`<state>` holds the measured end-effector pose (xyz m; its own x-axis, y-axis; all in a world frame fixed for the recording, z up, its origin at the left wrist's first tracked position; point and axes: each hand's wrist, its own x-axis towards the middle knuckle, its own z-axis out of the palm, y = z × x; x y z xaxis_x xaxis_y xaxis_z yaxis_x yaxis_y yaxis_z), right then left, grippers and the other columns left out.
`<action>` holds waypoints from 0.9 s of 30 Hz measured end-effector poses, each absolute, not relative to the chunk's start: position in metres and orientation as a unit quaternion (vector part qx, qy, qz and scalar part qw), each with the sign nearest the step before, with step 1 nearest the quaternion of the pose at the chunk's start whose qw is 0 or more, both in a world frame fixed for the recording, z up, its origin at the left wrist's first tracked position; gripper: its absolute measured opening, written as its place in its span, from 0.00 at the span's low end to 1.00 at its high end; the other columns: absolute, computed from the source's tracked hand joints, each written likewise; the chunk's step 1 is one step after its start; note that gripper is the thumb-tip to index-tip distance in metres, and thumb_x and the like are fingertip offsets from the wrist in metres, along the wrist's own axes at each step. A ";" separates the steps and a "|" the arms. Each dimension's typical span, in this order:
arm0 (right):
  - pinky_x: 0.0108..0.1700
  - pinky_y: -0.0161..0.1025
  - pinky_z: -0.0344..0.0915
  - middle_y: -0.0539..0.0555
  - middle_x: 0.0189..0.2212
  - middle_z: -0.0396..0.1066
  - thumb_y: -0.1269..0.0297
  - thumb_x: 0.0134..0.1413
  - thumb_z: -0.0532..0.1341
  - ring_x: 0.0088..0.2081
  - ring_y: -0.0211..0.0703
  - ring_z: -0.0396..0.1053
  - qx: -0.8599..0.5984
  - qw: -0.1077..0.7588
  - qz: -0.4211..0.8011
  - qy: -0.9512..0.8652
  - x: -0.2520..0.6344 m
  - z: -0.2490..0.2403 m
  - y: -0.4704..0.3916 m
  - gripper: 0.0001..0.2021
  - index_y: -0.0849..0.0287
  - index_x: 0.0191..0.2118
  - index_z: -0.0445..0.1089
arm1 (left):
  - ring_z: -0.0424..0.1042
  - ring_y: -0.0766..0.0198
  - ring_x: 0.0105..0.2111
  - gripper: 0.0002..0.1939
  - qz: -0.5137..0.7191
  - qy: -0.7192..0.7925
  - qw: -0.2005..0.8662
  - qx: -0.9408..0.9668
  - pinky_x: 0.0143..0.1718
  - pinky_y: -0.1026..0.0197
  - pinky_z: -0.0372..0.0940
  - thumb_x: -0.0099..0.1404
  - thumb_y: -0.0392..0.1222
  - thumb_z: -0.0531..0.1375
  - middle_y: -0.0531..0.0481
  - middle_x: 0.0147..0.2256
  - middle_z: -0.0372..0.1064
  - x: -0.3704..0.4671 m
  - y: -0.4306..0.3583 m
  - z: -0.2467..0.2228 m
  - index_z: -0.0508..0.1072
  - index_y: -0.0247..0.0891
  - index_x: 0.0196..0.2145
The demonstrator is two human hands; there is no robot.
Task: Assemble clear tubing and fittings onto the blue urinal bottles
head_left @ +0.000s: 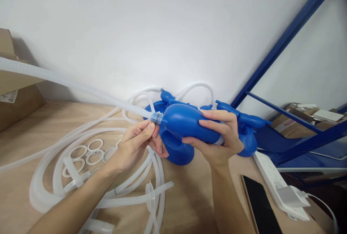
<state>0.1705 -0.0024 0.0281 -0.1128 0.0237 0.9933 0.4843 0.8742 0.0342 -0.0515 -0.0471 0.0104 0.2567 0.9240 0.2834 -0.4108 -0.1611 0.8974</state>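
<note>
My right hand (219, 136) is wrapped round a blue squeeze bulb (187, 120), holding it above the table. A translucent ribbed hose (114, 98) runs in from the left to the bulb's near-left neck. Around that joint sits a small metal hose clamp (156, 117), where the thumb and fingers of my left hand (142, 136) are closed. Part of the clamp is hidden behind those fingertips. Beneath and behind the held bulb lie more blue squeeze bulbs (179, 151) with tubes, one of them (248, 142) to the right of my right hand.
Coiled translucent hoses (40, 187) and several white rings (94, 157) lie at left on the wooden table (195, 198). A phone (261, 205) and a power strip (271, 176) are at right, beside a blue metal rack (292, 35). Cardboard boxes (24, 105) stand at far left.
</note>
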 end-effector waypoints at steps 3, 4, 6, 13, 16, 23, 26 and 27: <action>0.45 0.56 0.79 0.53 0.42 0.77 0.53 0.47 0.79 0.41 0.53 0.79 -0.180 0.638 -0.176 -0.728 0.172 0.029 -0.002 0.21 0.48 0.46 0.77 | 0.80 0.58 0.30 0.25 0.559 0.275 0.524 0.581 0.33 0.61 0.75 0.72 0.62 0.63 0.48 0.26 0.76 -0.055 -0.046 0.010 0.69 0.36 0.30; 0.45 0.57 0.79 0.53 0.42 0.78 0.53 0.47 0.79 0.41 0.53 0.79 -0.185 0.635 -0.178 -0.729 0.173 0.029 -0.002 0.21 0.47 0.46 0.77 | 0.80 0.58 0.32 0.25 0.559 0.282 0.502 0.596 0.35 0.60 0.76 0.72 0.63 0.62 0.47 0.28 0.77 -0.055 -0.045 0.010 0.70 0.36 0.31; 0.46 0.57 0.79 0.53 0.42 0.78 0.54 0.47 0.80 0.41 0.53 0.79 -0.193 0.630 -0.185 -0.729 0.174 0.030 -0.002 0.20 0.47 0.45 0.77 | 0.80 0.56 0.35 0.25 0.551 0.304 0.475 0.615 0.37 0.58 0.77 0.73 0.64 0.60 0.46 0.31 0.78 -0.056 -0.043 0.012 0.72 0.36 0.33; 0.46 0.56 0.79 0.55 0.43 0.78 0.54 0.47 0.79 0.43 0.54 0.79 -0.226 0.609 -0.167 -0.741 0.177 0.027 0.001 0.20 0.49 0.45 0.78 | 0.76 0.59 0.30 0.18 0.509 0.441 0.138 0.726 0.32 0.61 0.68 0.77 0.53 0.58 0.49 0.31 0.79 -0.064 -0.042 0.013 0.78 0.40 0.35; 0.46 0.55 0.79 0.55 0.44 0.78 0.57 0.47 0.80 0.43 0.53 0.79 -0.232 0.593 -0.146 -0.757 0.178 0.031 -0.002 0.20 0.49 0.46 0.78 | 0.77 0.53 0.39 0.09 0.515 0.439 -0.101 0.729 0.45 0.55 0.68 0.70 0.48 0.67 0.46 0.39 0.81 -0.074 -0.044 0.016 0.80 0.43 0.44; 0.51 0.55 0.79 0.56 0.51 0.76 0.54 0.48 0.79 0.48 0.53 0.78 -0.223 0.535 -0.017 -0.815 0.192 0.033 -0.001 0.43 0.44 0.68 0.64 | 0.76 0.50 0.39 0.18 0.353 0.357 -0.022 0.864 0.50 0.51 0.65 0.75 0.56 0.60 0.43 0.39 0.80 -0.093 -0.026 0.017 0.79 0.42 0.52; 0.56 0.57 0.77 0.63 0.63 0.67 0.48 0.51 0.76 0.58 0.56 0.75 -0.268 0.530 0.042 -0.804 0.207 0.018 0.018 0.61 0.42 0.78 0.34 | 0.73 0.54 0.31 0.18 0.347 0.416 0.105 0.834 0.34 0.59 0.61 0.74 0.58 0.59 0.46 0.33 0.77 -0.092 -0.016 0.007 0.78 0.41 0.44; 0.57 0.58 0.76 0.64 0.66 0.64 0.45 0.51 0.75 0.61 0.58 0.72 -0.282 0.520 0.059 -0.804 0.213 0.011 0.026 0.63 0.41 0.78 0.29 | 0.71 0.54 0.30 0.18 0.358 0.436 0.132 0.815 0.33 0.60 0.60 0.75 0.58 0.58 0.47 0.31 0.75 -0.091 -0.013 0.003 0.77 0.40 0.41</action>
